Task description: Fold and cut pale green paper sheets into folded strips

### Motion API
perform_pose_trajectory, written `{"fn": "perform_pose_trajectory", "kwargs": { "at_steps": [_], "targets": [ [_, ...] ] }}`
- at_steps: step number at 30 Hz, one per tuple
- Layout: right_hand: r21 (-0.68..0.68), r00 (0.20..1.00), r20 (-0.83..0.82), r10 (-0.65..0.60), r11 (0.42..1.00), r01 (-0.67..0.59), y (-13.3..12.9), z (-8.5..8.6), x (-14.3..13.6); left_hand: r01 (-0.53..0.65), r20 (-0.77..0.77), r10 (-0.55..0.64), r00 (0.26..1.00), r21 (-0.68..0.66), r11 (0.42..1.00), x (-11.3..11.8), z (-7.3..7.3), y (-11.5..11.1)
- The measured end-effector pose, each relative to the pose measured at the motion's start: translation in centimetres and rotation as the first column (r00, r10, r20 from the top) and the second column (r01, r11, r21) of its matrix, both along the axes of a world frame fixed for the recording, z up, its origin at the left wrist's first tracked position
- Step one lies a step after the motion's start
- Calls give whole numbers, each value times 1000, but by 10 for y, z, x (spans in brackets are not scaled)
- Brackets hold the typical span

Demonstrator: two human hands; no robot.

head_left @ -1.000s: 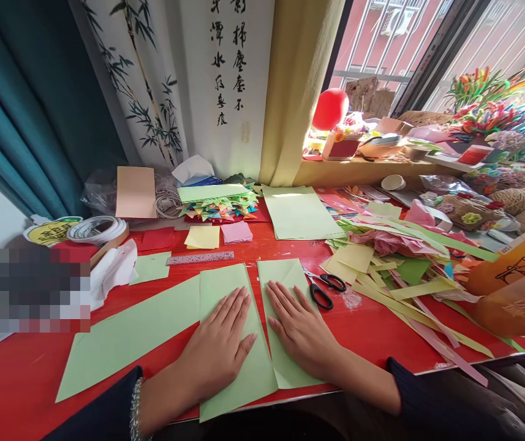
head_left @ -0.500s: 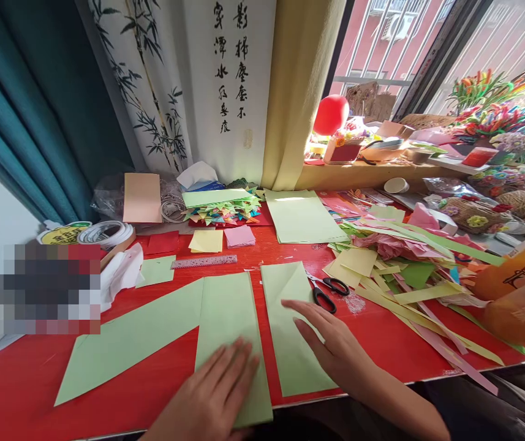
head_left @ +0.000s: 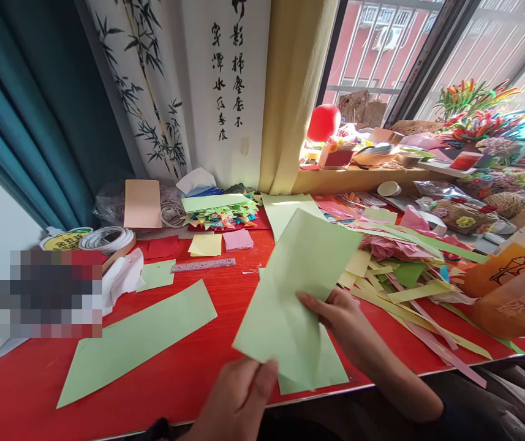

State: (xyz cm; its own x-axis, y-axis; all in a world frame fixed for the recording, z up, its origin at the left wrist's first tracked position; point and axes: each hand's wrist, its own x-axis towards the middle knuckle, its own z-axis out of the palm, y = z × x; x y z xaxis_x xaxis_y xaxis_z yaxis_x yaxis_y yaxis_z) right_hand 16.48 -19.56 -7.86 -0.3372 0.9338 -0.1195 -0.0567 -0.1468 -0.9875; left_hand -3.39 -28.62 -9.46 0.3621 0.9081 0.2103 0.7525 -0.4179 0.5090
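Note:
A light green paper sheet (head_left: pixel 296 282) is raised and tilted above the table, bent slightly along its length. My left hand (head_left: pixel 244 392) pinches its near edge. On its right side my right hand (head_left: pixel 349 318) grips it, the thumb lying on top and the other fingers mostly hidden underneath. Beneath it lies a second green sheet (head_left: pixel 331 370), partly covered. To the left, a long green paper piece (head_left: pixel 138 343) rests slanted on the red tabletop (head_left: pixel 174 386).
A ruler (head_left: pixel 204 264) lies beyond, near yellow paper squares (head_left: pixel 205 245) and pink ones (head_left: pixel 238 240). Paper strips (head_left: pixel 404 294) are heaped at the right, beside an orange-printed bag (head_left: pixel 510 269). Rolls of white tape (head_left: pixel 106 239) stand at the left.
The green sheet that lay flat under my left hand is lifted and moved right, held in both hands. My right hand has closed on it. The scissors are hidden from view.

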Motion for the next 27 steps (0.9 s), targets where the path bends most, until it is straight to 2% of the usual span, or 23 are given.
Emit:
{"fn": "perform_pose_trajectory", "kwargs": {
  "at_steps": [2, 3, 5, 6, 8, 10, 13, 15, 16, 17, 19, 20, 21, 22, 23, 24, 25, 27],
  "targets": [
    [-21, 988, 144, 61, 998, -58, 13, -3, 17, 39, -23, -40, 999, -36, 999, -3, 3, 17],
    [-51, 970, 210, 119, 993, -111, 19, -7, 26, 30, -90, -31, 995, -9, 999, -14, 2, 26],
    [-85, 935, 286, 208, 978, -192, 25, -17, 41, 36, -269, -19, 963, 58, 998, -49, -1, 45],
    [-87, 921, 306, 241, 970, -225, 27, -23, 45, 28, -339, -11, 941, 44, 999, -71, -3, 55],
    [-81, 906, 318, 281, 960, -269, 27, -33, 49, -90, -405, 74, 911, -21, 996, -110, -4, 72],
    [-73, 903, 317, 290, 957, -282, 26, -37, 46, -131, -429, 70, 901, -114, 985, -136, 1, 88],
    [-46, 898, 349, 270, 961, -271, 27, -35, 37, -77, -429, -61, 901, -296, 952, -145, 14, 108],
    [-8, 847, 487, 212, 971, -239, 28, -31, 30, -35, -413, -133, 901, -375, 926, -140, 20, 118],
    [23, 781, 603, 161, 975, -219, 27, -30, 27, -19, -403, -154, 902, -394, 919, -136, 20, 123],
    [62, 674, 732, 94, 977, -203, 26, -28, 24, -6, -393, -168, 904, -406, 914, -133, 20, 128],
    [165, 390, 918, -73, 965, -206, 21, -25, 20, 15, -370, -185, 911, -417, 909, -129, 19, 136],
    [220, 265, 951, -159, 951, -219, 17, -24, 19, 28, -357, -197, 913, -426, 904, -128, 20, 139],
    [278, 183, 953, -240, 933, -227, 14, -21, 19, 45, -338, -210, 918, -437, 898, -127, 22, 142],
    [343, 151, 937, -315, 913, -223, 10, -18, 20, 64, -301, -220, 928, -453, 889, -127, 27, 144],
    [408, 171, 910, -378, 889, -206, 7, -14, 22, 86, -245, -222, 944, -467, 880, -126, 35, 145],
    [457, 242, 879, -412, 872, -177, 6, -9, 24, 108, -168, -210, 963, -473, 875, -125, 45, 145],
    [475, 362, 842, -399, 868, -146, 6, -4, 26, 130, -62, -180, 982, -469, 874, -123, 56, 144],
    [414, 686, 693, -223, 902, -125, 11, 7, 28, 142, 173, -77, 982, -404, 904, -117, 80, 142]
  ]
}}
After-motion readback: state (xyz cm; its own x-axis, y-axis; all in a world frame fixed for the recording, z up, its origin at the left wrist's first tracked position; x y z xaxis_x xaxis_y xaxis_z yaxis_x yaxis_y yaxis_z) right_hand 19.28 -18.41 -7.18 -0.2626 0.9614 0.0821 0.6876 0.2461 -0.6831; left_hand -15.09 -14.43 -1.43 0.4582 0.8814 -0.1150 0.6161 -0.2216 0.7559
